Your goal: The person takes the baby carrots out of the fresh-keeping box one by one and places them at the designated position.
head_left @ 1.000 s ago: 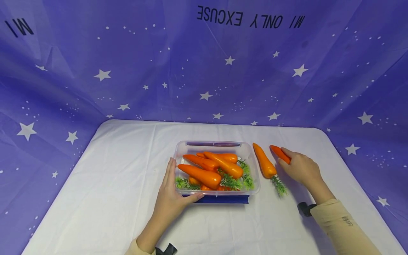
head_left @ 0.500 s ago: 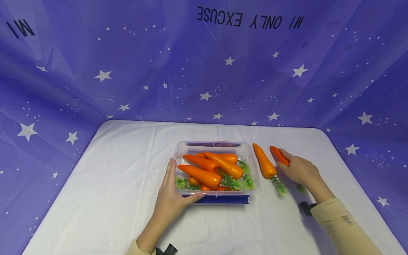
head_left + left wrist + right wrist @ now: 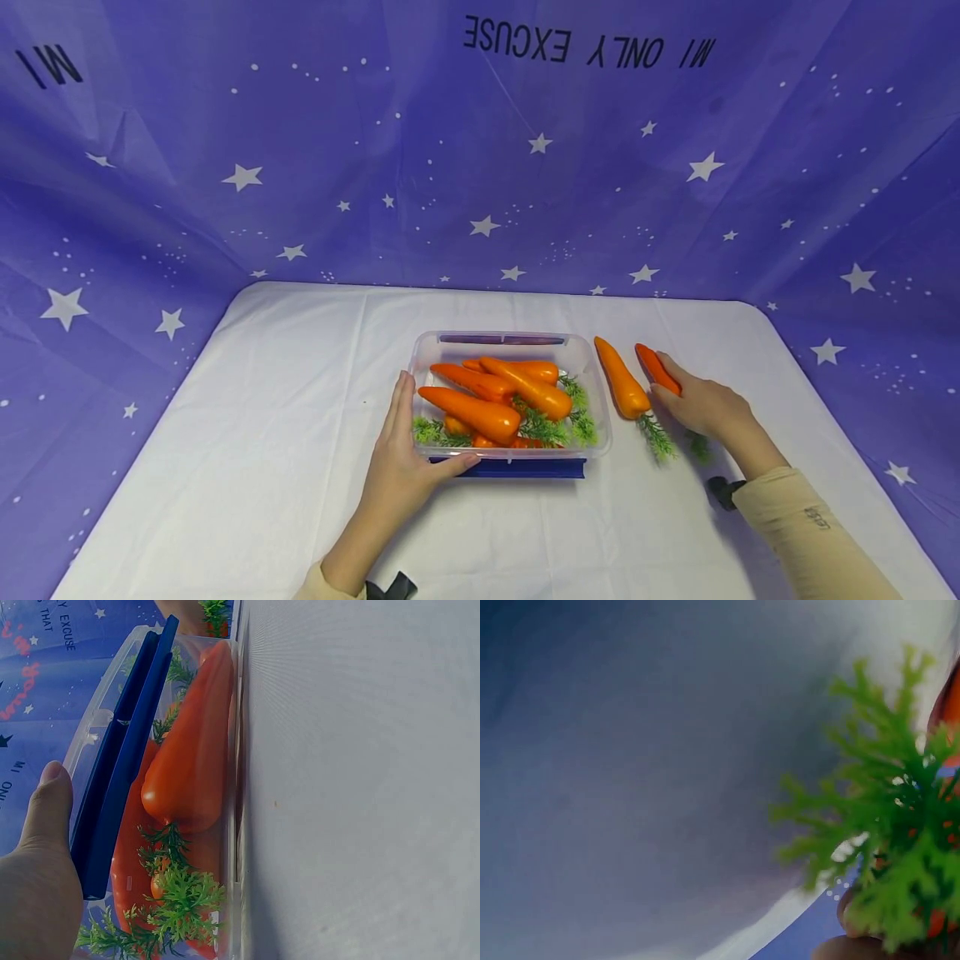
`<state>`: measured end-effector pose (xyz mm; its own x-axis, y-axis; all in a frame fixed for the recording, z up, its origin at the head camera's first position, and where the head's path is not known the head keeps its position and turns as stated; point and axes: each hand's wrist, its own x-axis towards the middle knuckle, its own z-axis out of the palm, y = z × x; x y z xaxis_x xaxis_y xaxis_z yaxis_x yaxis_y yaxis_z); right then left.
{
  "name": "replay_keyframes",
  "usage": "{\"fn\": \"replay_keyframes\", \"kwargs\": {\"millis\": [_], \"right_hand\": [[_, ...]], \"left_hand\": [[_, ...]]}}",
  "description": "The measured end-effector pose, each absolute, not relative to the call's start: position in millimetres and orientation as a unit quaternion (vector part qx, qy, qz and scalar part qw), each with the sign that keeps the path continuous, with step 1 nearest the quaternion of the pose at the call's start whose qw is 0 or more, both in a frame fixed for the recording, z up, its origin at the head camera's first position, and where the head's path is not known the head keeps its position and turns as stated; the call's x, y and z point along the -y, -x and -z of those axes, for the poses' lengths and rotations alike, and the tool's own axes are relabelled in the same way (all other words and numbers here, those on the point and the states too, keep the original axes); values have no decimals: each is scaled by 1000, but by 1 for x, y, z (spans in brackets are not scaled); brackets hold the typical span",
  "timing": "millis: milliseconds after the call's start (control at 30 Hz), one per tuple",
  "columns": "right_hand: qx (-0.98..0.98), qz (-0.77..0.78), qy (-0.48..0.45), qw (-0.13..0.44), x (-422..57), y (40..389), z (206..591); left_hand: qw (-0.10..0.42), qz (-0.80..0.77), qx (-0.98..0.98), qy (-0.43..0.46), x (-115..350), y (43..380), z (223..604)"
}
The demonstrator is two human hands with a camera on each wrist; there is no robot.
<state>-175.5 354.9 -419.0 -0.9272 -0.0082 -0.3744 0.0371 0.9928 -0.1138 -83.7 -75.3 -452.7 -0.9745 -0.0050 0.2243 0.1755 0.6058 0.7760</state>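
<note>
My left hand [image 3: 401, 471] rests against the near left corner of a clear plastic box [image 3: 596, 442], fingers straight along its left wall and thumb along the front. A blue latch flap [image 3: 124, 772] hangs from the front beside the thumb [image 3: 51, 814]. Inside the box lies a pile of carrots [image 3: 480, 414] with green leafy tops. My right hand [image 3: 708, 406] grips another carrot [image 3: 656, 367] at the right, its pointed end showing past the thumb and fingers. Its leafy top [image 3: 904, 817] fills the right side of the right wrist view.
One loose carrot [image 3: 622, 379] lies on the white tablecloth [image 3: 300, 417], between the box and my right hand. A purple star-printed cloth [image 3: 480, 167] rises behind and along both sides of the table.
My right hand has shifted slightly around the carrot, and the green top now shows below the hand. The left hand and the box have stayed still.
</note>
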Motion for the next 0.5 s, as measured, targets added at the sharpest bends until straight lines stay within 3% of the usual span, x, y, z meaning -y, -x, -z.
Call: {"fn": "replay_keyframes", "kwargs": {"millis": [500], "right_hand": [[-971,46,9,236,-358,173,424]], "left_hand": [[100,439,892,45,75,84,452]]}}
